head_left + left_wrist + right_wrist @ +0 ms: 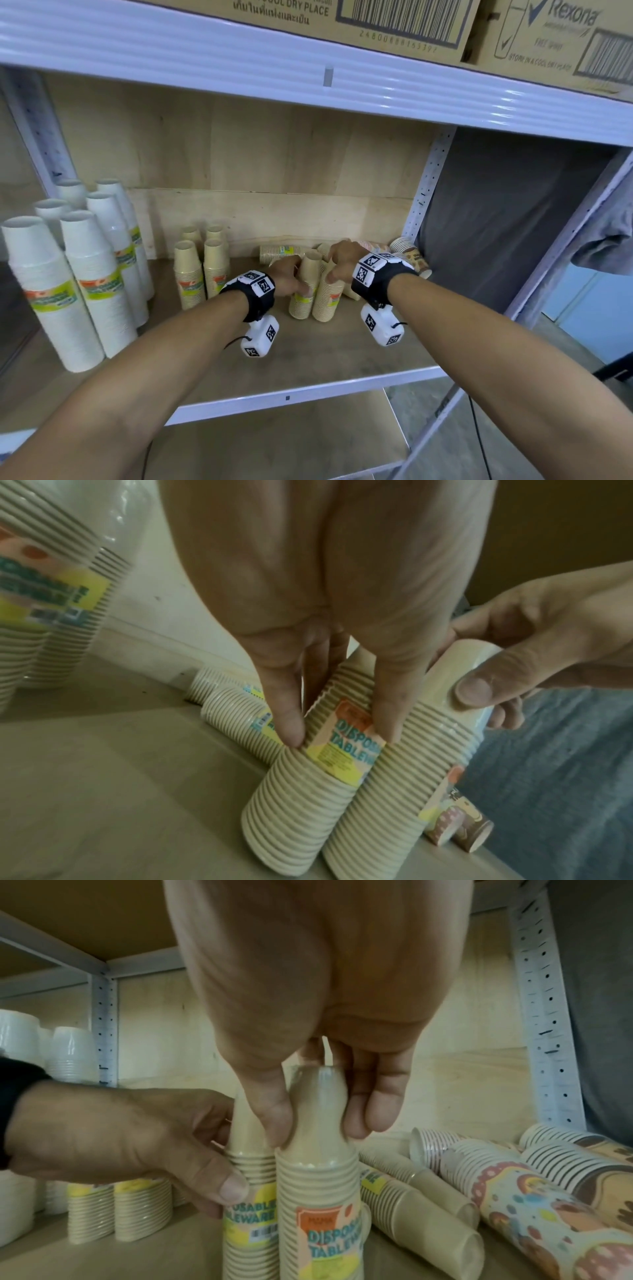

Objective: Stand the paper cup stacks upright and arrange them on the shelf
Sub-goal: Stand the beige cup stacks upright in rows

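Note:
Two beige paper cup stacks stand upright side by side in the middle of the wooden shelf [325, 349]. My left hand [294, 277] [342, 731] pinches the left stack [299, 306] [291, 804] between thumb and fingers just above its label. My right hand [334, 270] [318, 1129] grips the top of the right stack [325, 305] [318, 1191] from above. Several more beige stacks [277, 253] [428, 1191] and patterned stacks [411, 255] [514, 1191] lie on their sides behind and to the right.
Several beige stacks [188, 274] stand upright left of my hands, and tall white cup stacks [85, 274] fill the shelf's left end. A perforated metal post [424, 192] bounds the right side. Cardboard boxes [394, 24] sit on the shelf above.

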### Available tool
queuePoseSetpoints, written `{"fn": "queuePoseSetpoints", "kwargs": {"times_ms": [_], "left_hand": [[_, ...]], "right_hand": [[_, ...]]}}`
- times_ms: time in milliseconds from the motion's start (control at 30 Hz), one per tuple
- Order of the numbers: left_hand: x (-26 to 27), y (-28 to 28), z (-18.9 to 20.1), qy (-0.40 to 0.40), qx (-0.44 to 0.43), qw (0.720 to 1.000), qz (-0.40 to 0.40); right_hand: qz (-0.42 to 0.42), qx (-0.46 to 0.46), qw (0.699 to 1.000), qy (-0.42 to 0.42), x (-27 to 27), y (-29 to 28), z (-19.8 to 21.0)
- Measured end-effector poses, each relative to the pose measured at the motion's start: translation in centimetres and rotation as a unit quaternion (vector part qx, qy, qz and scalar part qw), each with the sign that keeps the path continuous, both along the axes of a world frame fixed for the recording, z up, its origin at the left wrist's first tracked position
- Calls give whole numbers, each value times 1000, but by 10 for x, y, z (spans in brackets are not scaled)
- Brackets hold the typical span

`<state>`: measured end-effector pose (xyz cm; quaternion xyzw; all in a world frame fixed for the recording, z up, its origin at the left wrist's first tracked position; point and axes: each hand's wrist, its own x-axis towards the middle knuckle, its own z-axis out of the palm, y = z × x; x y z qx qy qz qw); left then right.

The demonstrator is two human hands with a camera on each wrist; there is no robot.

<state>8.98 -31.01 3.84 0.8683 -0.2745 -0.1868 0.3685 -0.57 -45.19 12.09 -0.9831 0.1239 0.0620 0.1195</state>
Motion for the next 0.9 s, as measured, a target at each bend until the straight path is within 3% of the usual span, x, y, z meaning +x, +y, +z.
{"fn": "queuePoseSetpoints", "kwargs": {"times_ms": [200, 433, 600, 900], "left_hand": [[-4, 9, 4, 12, -7, 1000, 8], [-1, 4, 37, -25, -47, 998, 18], [-2, -4, 49, -83, 12, 996, 5], [-6, -9, 52, -106, 42, 993, 2]], "right_hand": [[18, -13, 1000, -10, 0, 11, 1], [10, -10, 999, -30, -6, 5, 11], [10, -7, 999, -29, -8, 7, 13], [25, -25, 998, -44, -14, 6, 13]]}}
